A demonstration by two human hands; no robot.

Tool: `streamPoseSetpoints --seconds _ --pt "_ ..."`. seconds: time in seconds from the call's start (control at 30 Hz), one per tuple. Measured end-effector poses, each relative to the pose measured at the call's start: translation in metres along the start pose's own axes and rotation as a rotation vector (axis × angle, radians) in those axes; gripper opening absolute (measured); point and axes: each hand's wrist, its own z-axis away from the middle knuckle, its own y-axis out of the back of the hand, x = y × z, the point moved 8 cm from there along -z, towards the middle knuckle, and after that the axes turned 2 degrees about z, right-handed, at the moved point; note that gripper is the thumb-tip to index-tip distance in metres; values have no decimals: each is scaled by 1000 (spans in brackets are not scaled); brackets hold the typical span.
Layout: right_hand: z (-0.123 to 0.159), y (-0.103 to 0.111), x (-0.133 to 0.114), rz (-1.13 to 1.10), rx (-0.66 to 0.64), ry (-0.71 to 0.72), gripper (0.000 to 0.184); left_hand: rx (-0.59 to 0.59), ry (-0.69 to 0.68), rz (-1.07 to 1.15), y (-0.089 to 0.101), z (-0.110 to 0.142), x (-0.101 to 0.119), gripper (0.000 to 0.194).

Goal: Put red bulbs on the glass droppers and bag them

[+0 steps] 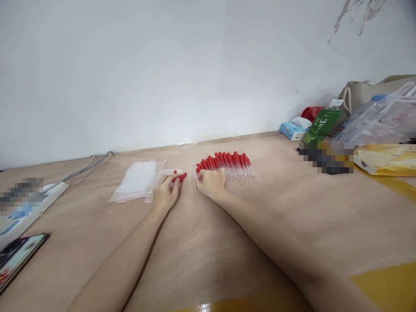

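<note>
Glass droppers with red rubber bulbs (230, 159) lie side by side in a fanned row on the table, their thin clear tubes pointing towards me. My right hand (212, 183) is closed at the row's left end, its thumb and fingertips pinched beside a red bulb. Whether it grips a dropper there is hidden. Some thin clear tubes (194, 186) show just left of its fingertips. My left hand (166, 190) is closed on red dropper bulbs (182, 177), over the edge of a clear plastic bag (149, 197). A stack of clear and white zip bags (137, 177) lies left of it.
On the right stand a tissue pack (294, 129), a green bottle (323, 123) and a crumpled plastic bag (380, 119). A phone (22, 255) and a white power strip (53, 195) with a grey cable (81, 170) lie on the left. The wall (195, 73) closes off the table's back.
</note>
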Motion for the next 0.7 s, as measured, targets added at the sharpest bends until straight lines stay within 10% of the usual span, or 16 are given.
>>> streamPoseSetpoints --seconds 0.43,0.7 --pt "-21 -21 -25 118 -197 -61 17 25 10 78 2 1 -4 15" --pt "22 19 17 -223 -50 75 15 65 99 201 2 7 -2 31"
